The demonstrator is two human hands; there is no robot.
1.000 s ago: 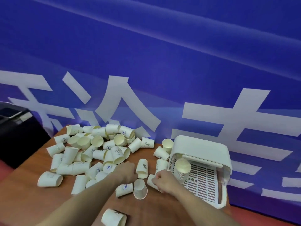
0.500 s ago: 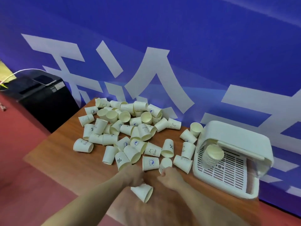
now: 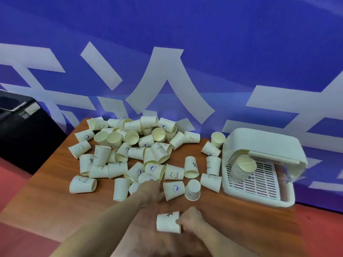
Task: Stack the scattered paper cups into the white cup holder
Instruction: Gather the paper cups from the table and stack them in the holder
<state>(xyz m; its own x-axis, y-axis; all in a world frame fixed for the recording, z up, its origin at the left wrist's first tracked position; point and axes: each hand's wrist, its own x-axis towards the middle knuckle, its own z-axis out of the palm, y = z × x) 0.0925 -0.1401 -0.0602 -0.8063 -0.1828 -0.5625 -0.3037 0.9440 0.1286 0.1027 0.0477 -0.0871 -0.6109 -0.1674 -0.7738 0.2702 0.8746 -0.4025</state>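
Observation:
Several cream paper cups lie scattered in a heap across the wooden table. The white cup holder lies on its side at the right, a nested stack of cups inside on its slotted tray. My right hand grips one printed cup lying on its side near the table's front edge. My left hand reaches into the near edge of the heap with fingers curled against cups; whether it grips one is hidden.
A blue banner with large white characters hangs right behind the table. A black box-shaped unit stands to the left on the red floor. Bare wood shows at the front left of the table.
The view has shifted. My right hand took hold of the loose cup at the front and drew it nearer. My left hand moved forward to the edge of the heap.

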